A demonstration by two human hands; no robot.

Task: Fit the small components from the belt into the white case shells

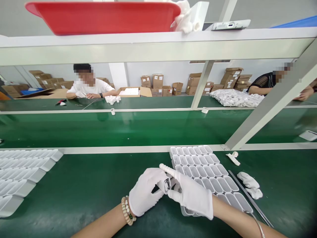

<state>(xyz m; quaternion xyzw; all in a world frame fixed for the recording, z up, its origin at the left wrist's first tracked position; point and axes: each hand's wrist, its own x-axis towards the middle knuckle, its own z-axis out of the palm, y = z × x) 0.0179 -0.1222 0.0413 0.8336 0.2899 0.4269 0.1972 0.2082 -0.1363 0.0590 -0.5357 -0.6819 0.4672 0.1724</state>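
Both my hands wear white gloves and meet above the green bench. My left hand [148,190] is closed on a small white housing [166,185] with a dark opening and a shiny metal-looking piece in its end. My right hand [192,195] pinches at the same housing from the other side, its index finger stretched over the top and its thumb at the lower edge. The exact kind of the part is hard to make out. Rows of open white oval-topped cases [208,172] stand beside and partly beneath my right hand.
More white cases [32,172] stand in rows at the left. A metal strip [250,198] and crumpled white gloves [249,180] lie at the right. Beyond a green conveyor [148,127], two people sit. A slanted post [269,89] and overhead shelf [138,51] frame the bench.
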